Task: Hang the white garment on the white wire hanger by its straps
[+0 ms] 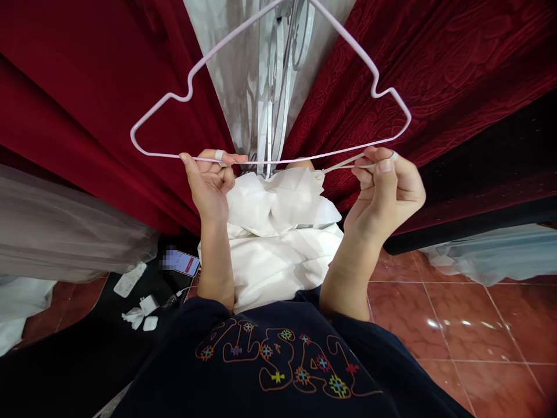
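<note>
A pale pink clothes hanger (354, 46) is held up in front of me, its lower bar running across the view and its top cut off by the upper edge. My left hand (211, 186) has its thumb and fingers on the left part of that bar, with one finger stretched along it. At the right, my right hand (383, 186) pinches a thin off-white strap (343, 165), pulled taut toward the white garment. The white garment (278, 209) hangs below the hanger between my forearms, its sheer upper part bunched. Both hands wear a white band on one finger.
Dark red curtains (87, 75) hang on both sides, with a grey metal frame (270, 104) between them. At lower left a black surface (82, 354) bears a lit phone (183, 261), a white charger (149, 305) and small white items. Red floor tiles (470, 325) show at right.
</note>
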`<state>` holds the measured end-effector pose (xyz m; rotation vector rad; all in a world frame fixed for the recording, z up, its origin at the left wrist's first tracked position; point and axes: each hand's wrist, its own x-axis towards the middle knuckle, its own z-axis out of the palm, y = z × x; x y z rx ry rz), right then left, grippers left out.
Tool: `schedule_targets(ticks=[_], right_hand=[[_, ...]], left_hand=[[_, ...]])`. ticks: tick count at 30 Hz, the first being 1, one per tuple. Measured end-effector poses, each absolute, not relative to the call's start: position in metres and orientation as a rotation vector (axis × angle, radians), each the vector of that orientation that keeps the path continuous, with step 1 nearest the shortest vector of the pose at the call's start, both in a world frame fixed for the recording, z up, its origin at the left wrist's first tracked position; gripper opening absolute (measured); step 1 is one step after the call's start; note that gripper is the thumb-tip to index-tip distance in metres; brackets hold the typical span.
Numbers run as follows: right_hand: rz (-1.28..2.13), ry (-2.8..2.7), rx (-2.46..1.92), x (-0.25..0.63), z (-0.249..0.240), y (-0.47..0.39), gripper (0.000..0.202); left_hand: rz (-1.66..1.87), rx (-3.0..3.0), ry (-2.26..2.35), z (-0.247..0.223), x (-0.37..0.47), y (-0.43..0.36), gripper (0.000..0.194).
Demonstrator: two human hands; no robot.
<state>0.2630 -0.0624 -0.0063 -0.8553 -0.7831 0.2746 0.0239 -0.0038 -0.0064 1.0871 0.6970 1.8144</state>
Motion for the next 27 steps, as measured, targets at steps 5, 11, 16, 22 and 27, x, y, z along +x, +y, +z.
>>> schedule_targets(ticks=[5,11,16,22,27], right_hand=[[0.411,-1.099,-0.801,0.259,-0.004,-0.061,0.051],[0.426,-1.408,-0.896,0.243,-0.026,-0.039,0.068],[0.33,-1.436,-0.903,0.241,-0.039,-0.023,0.061],[0.31,-1.363,-0.912,0.253,-0.038,-0.023,0.061],[0.409,-1.218,-0.985,0.256,-0.029,-0.031,0.059]], left_hand=[[1.805,1.081,0.712,-0.004,0.028,-0.008,0.086],[1.836,1.122,0.727,-0.006,0.023,-0.005,0.089],[1.777,1.127,0.706,-0.011,0.019,-0.002,0.088],[1.963,1.193,0.762,-0.021,0.003,-0.006,0.046],[2.354,1.395,0.922,-0.036,-0.043,0.007,0.039]])
